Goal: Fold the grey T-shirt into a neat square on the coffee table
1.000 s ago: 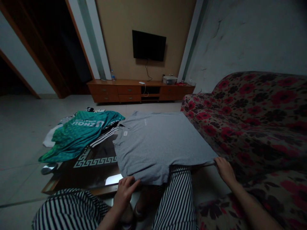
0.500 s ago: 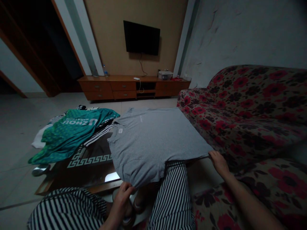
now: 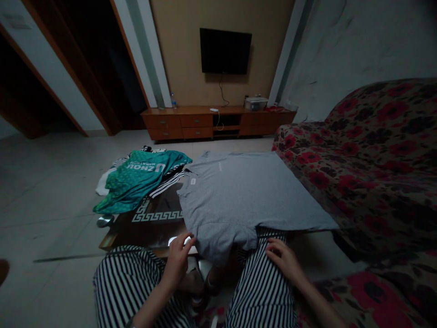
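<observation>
Left fingers (image 3: 188,238) at gray shirt (image 3: 239,196), right fingers (image 3: 275,246) just apart from it

Dark table (image 3: 150,230): grey T-shirt (image 3: 239,191) spread over right side, overhanging near edge; clothes pile, green shirt (image 3: 139,180) topmost, left edge.

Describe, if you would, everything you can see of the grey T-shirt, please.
The grey T-shirt lies spread nearly flat over the low table, lightly creased, apparently soft knit fabric. Its collar, with a white label inside, faces the teal garment; its hem lies toward the floral sofa. A small pale print, unreadable, marks the chest. The near sleeve droops over the table edge. The left hand is beside that sleeve; contact is unclear.
</observation>
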Tool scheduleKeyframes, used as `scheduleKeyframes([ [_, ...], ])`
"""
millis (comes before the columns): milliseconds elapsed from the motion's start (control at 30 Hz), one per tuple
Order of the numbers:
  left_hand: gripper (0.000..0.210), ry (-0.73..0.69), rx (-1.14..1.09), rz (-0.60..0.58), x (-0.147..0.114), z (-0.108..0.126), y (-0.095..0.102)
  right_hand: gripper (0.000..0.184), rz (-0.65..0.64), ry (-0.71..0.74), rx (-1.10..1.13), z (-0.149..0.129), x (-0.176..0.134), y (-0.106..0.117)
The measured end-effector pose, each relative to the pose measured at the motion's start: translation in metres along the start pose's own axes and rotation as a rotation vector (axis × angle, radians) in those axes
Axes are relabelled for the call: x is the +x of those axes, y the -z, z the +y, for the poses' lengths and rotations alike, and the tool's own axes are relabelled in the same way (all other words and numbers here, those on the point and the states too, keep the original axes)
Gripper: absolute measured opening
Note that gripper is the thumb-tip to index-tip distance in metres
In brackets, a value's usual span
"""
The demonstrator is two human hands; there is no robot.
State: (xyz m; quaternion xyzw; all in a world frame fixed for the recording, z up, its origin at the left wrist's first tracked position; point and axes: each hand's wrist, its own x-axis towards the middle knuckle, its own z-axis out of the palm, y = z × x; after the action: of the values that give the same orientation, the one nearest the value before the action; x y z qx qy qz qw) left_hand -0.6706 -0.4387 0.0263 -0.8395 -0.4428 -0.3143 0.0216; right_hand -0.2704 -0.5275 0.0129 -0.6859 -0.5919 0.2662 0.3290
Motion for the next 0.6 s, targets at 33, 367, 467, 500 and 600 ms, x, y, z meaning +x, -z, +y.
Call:
scheduleKeyframes([
  [33, 0.043, -0.058, 0.042, -0.038, 0.004, -0.003, -0.001, 0.022, -0.03, -0.015, 0.065, -0.013, 0.001, -0.013],
  [367, 0.018, 0.005, -0.346, -0.193, 0.031, 0.009, -0.004, 0.026, -0.185, -0.416, 0.956, -0.064, 0.024, -0.003],
  [467, 0.015, 0.45, -0.642, -0.172, 0.059, -0.002, -0.003, 0.019, -0.096, -0.474, 1.332, -0.074, 0.048, 0.012],
  [500, 0.016, 0.582, -0.69, -0.178, 0.069, -0.007, -0.005, 0.015, -0.067, -0.49, 1.39, -0.076, 0.058, 0.013],
  [600, 0.021, 0.744, -0.704, -0.248, 0.093, -0.022, -0.014, 0.008, -0.04, -0.528, 1.367, -0.079, 0.081, 0.005],
])
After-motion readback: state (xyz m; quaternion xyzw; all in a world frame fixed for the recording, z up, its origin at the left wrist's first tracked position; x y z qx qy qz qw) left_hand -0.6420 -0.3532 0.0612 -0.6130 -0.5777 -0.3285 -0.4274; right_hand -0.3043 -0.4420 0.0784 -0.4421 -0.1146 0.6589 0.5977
